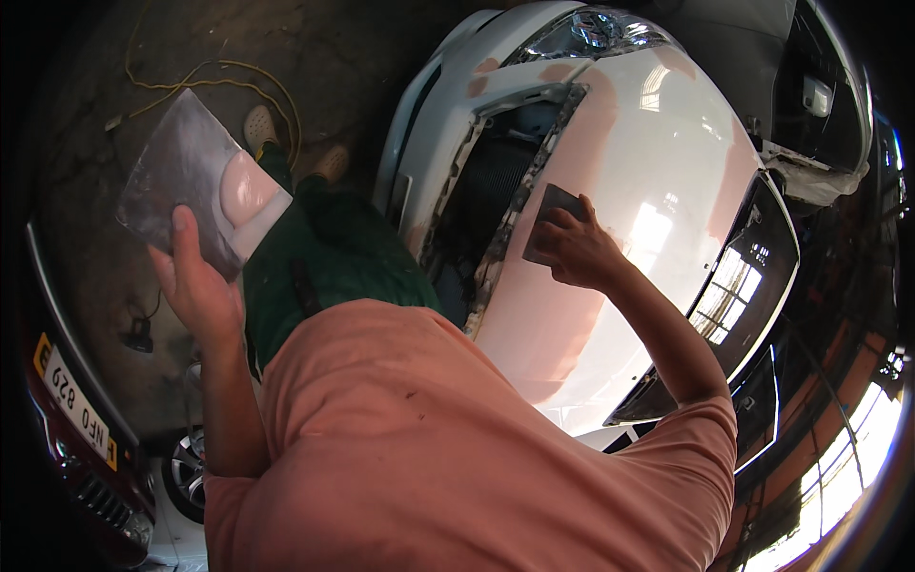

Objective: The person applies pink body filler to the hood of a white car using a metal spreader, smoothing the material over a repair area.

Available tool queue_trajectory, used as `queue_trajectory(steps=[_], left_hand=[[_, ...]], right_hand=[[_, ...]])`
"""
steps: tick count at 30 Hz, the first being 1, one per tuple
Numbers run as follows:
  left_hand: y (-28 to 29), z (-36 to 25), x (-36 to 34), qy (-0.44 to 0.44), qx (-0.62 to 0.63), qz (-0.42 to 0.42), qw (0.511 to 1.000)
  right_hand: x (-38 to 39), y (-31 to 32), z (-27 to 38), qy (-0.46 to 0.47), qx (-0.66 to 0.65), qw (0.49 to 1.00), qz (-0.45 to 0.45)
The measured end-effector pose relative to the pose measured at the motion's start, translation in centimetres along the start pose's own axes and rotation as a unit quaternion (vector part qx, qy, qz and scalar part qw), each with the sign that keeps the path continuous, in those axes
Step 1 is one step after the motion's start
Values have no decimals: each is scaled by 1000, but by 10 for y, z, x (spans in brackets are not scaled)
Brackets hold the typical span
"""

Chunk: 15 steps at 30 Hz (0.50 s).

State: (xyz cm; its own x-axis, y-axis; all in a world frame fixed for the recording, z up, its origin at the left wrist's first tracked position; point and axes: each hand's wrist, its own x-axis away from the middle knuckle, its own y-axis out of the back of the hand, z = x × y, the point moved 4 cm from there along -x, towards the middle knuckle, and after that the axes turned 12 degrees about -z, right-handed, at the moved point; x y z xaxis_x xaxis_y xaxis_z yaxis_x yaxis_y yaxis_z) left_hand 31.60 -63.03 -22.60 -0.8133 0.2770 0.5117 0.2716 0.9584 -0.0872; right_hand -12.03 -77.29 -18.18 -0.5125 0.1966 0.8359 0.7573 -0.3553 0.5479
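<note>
My left hand grips a flat grey mixing board by its near edge, with the thumb on top. A smooth mound of pink body filler sits on the board's right part. My right hand is closed around a dark, flat filler spreader, which lies against the front edge of a white car hood. Pale pink filler covers a band along that edge, and more pink patches show elsewhere on the hood. My fingers hide part of the spreader.
The car's grille opening gapes beside my legs, and a headlight is at the far end. A yellow cable lies on the dark floor past my shoes. A dark red car stands at left; a dark vehicle is at far right.
</note>
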Motion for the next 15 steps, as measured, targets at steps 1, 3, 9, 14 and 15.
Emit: queue_trajectory(steps=[1,3,9,14,15], left_hand=[[-1,0,1,2,1,0,1000],[-2,1,2,11,1,-5,1000],[-7,-1,5,21,-2,-16,1000],[-11,3,5,15,-8,1,1000],[-12,4,5,19,-10,-3,1000]], right_hand=[[-2,3,-2,-1,-5,999,-39],[-9,4,-7,-2,-19,993,-117],[-8,-5,-20,-11,-24,997,-76],[-9,13,-36,-21,-18,998,-64],[-14,15,-40,-21,-19,996,-89]])
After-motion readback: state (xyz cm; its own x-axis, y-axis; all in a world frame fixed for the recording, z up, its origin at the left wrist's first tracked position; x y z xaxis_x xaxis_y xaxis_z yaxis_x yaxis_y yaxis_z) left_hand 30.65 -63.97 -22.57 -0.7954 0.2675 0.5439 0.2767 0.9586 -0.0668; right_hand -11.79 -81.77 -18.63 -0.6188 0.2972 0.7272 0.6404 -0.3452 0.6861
